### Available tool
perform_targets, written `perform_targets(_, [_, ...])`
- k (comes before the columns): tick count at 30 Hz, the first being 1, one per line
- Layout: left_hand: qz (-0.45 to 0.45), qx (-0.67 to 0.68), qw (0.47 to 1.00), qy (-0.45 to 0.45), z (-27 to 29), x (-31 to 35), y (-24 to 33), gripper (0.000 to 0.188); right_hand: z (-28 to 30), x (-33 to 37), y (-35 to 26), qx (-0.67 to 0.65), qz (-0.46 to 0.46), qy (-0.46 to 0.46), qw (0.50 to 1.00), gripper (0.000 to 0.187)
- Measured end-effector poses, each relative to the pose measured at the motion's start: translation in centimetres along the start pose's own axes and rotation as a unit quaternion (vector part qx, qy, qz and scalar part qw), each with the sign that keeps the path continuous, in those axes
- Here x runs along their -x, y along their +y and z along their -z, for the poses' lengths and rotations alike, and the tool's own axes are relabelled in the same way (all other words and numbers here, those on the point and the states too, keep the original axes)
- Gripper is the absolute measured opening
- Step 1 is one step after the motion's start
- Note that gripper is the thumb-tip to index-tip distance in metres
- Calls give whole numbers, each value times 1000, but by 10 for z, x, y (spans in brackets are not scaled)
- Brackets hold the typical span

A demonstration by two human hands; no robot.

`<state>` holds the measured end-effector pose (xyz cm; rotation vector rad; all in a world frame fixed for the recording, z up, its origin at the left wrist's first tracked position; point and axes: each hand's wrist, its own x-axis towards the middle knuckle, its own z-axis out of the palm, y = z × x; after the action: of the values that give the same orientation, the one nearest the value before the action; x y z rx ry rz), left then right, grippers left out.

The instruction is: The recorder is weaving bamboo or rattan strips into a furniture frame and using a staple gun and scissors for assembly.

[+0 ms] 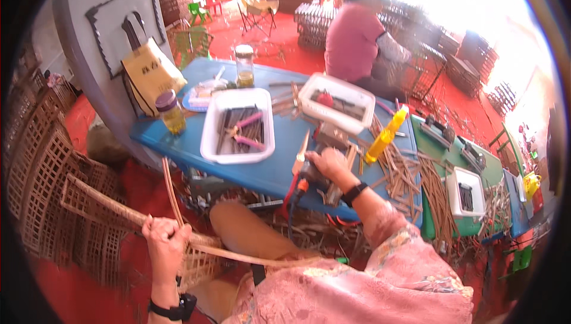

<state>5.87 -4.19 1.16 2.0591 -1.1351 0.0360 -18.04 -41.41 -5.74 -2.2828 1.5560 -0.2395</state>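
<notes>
My left hand (165, 236) is closed round the pale rim (110, 198) of a woven basket, together with a thin cane strip (171, 187) that sticks up past the thumb. Another pale strip (256, 257) runs from beside that fist across my lap. Over the near edge of the blue table (262, 184), my right hand (332, 163) has its fingers round a grey and black nail gun (331, 136). An orange fitting (304, 185) and hose lie below it. Just left of that hand is a pointed tool (301, 156) with a pale and red handle.
Two white bins (269, 145) (367, 123) hold dark strips and tools; pink-handled cutters lie in one. A yellow bottle (386, 135), loose wood strips (401, 175) and two jars (171, 113) (244, 65) share the table. Woven baskets (41, 181) stack at left. Across the table sits a person (354, 41).
</notes>
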Motion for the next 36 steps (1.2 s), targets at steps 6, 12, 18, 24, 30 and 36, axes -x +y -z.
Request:
perform_targets(6, [3,-2,1000,-14,3,3,-5,31,-8,-4,-6,-30,-65,-29,997,86])
perform_targets(12, [1,8,1000,-3,4,5,-5,28,-27,-26,2,-127,-106,-21,986,75])
perform_targets(18, [-1,13,1000,8,2,5,-5,30,-13,-27,6,-392,-160,-25,906,46])
perform_targets(24, [-7,16,999,30,3,11,-9,28,29,7,22,-585,-127,-98,795,22])
perform_targets(30, [-18,24,999,34,3,13,-16,26,70,63,21,-626,-157,-70,760,20])
perform_targets(36, [-180,-161,967,76,-4,26,-37,14,102,127,-22,-583,28,-117,803,30])
